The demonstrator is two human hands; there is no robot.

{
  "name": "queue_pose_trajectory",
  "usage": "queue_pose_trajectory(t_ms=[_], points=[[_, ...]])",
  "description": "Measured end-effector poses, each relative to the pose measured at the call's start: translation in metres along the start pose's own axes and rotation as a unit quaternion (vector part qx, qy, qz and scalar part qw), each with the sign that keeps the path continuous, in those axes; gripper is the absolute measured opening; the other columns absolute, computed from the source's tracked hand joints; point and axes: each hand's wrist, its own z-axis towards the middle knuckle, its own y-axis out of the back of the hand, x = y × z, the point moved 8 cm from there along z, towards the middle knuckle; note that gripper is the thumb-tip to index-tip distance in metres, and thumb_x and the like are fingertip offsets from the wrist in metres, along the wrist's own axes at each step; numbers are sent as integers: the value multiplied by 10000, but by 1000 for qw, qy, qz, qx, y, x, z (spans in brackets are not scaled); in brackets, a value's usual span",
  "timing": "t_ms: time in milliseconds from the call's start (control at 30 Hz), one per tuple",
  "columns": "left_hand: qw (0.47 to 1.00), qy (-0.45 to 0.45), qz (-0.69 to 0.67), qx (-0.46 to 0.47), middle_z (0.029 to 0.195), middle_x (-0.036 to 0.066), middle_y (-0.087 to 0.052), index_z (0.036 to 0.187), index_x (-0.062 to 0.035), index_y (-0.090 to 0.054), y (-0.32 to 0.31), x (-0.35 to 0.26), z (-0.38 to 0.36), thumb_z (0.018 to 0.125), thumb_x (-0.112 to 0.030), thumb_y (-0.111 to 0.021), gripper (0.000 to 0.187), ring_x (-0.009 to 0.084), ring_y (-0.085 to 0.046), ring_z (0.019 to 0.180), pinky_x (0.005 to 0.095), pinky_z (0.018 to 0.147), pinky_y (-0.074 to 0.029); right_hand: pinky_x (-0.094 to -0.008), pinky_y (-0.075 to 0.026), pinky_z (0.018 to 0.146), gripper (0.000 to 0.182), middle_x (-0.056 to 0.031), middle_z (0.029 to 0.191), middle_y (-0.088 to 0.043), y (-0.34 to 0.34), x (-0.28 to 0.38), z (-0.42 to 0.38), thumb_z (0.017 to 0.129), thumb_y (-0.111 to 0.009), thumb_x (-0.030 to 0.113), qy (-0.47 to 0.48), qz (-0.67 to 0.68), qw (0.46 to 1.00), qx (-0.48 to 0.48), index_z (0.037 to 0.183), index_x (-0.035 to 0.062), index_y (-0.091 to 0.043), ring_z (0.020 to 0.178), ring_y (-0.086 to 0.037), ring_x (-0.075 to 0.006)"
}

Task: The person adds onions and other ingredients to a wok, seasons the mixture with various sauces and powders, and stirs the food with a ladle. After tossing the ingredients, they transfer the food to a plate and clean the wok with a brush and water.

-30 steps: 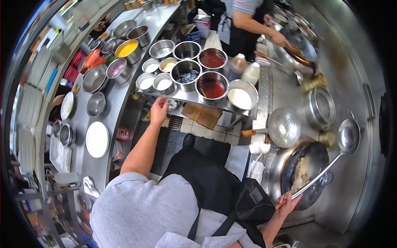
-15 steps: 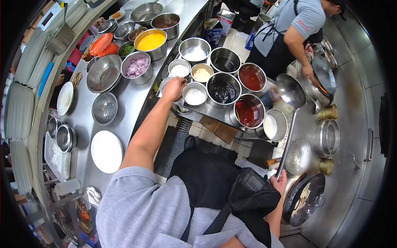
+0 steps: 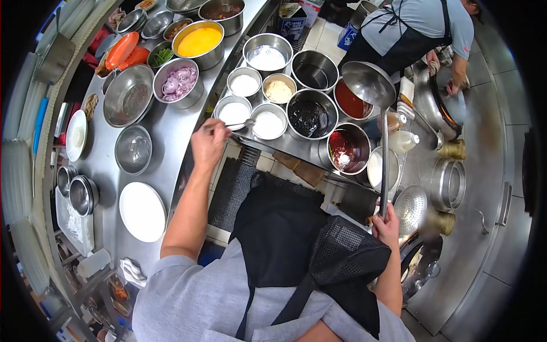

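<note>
My left hand [image 3: 208, 143] is closed around the handle of a small metal spoon [image 3: 248, 123]. The spoon's bowl is between two steel pots of white powder, the left pot [image 3: 233, 110] and the right pot [image 3: 268, 124]; whether the bowl carries anything is too small to tell. In my right hand [image 3: 387, 228] is the handle of a big steel ladle [image 3: 369, 85], its bowl raised at the far end, partly over a pot of red sauce [image 3: 348, 98]. Nearby stand a pot of dark sauce [image 3: 308, 118] and a pot of beige powder [image 3: 278, 89].
A co-worker [image 3: 407, 31] works at a wok [image 3: 439, 102] at the upper right. Another wok [image 3: 419, 263] sits beside my right arm, near a perforated strainer [image 3: 410, 210]. The left counter holds a white plate [image 3: 142, 212] and a pot of sliced onions [image 3: 179, 84].
My left hand has drawn back from the powder pots, and the spoon now shows in it. The ladle has swung left and its bowl has risen toward the sauce pots.
</note>
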Motion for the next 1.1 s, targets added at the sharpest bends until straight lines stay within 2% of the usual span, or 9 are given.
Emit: queue_pose_trajectory(t_ms=[67,233,367,467,500,733,833,933,1100], points=[[998,-38,59,2,692,112,-700,901,6,-675,-34,11,11,926,-183,-574,216,175,-702,650,312,628,-545,-214,-299,377,342,33,642,-457,-2,1,6,915,-571,-8,-8,3,1000,-1,1237,41,-468,414,-381,-50],[980,-131,149,31,716,200,-671,907,-27,-681,-109,19,37,891,-211,-576,212,405,-664,697,465,652,-534,-216,-310,390,339,27,653,-463,7,0,6,925,-568,4,-14,7,1000,-4,1244,49,-463,430,-396,-48],[962,-158,219,43,695,203,-661,903,-34,-660,-129,22,44,894,-202,-589,182,400,-666,673,469,633,-539,-215,-321,393,356,18,682,-489,20,-14,-1,926,-577,12,-14,16,1000,-9,1260,46,-457,434,-400,-50],[964,-160,201,60,690,202,-659,900,-32,-657,-135,26,42,894,-185,-594,165,400,-666,669,473,626,-537,-210,-329,393,369,9,717,-515,27,-24,-7,927,-586,20,-7,23,1000,-13,1271,43,-453,442,-409,-54],[965,-125,214,85,729,148,-700,934,-19,-674,-138,33,44,919,-237,-568,243,317,-703,695,406,675,-548,-208,-332,392,373,6,733,-526,30,-27,-8,928,-589,22,-5,21,1000,-14,1274,42,-453,447,-414,-55],[967,-103,210,101,731,119,-714,910,14,-670,-140,38,43,935,-214,-537,266,233,-716,678,349,660,-560,-207,-334,389,372,1,766,-542,37,-38,-10,929,-591,19,-9,42,999,-15,1275,38,-459,451,-399,-52],[994,22,53,89,718,114,-713,920,44,-666,-129,57,43,925,-194,-541,269,181,-705,634,317,616,-567,-206,-334,389,371,6,748,-521,35,-34,-11,928,-582,9,-15,37,999,-15,1277,36,-459,449,-391,-51],[996,57,-31,59,747,144,-718,909,59,-661,-116,72,42,931,-184,-544,271,175,-701,631,296,607,-574,-213,-334,389,367,11,699,-486,28,-26,-11,932,-575,11,-19,41,999,-1,1277,37,-454,441,-390,-58],[984,102,-129,66,821,155,-716,999,61,-653,-104,97,29,1005,-155,-493,269,187,-712,710,294,647,-584,-224,-339,400,369,11,643,-447,7,-4,-5,937,-577,36,-33,38,997,56,1279,38,-439,430,-387,-71]])
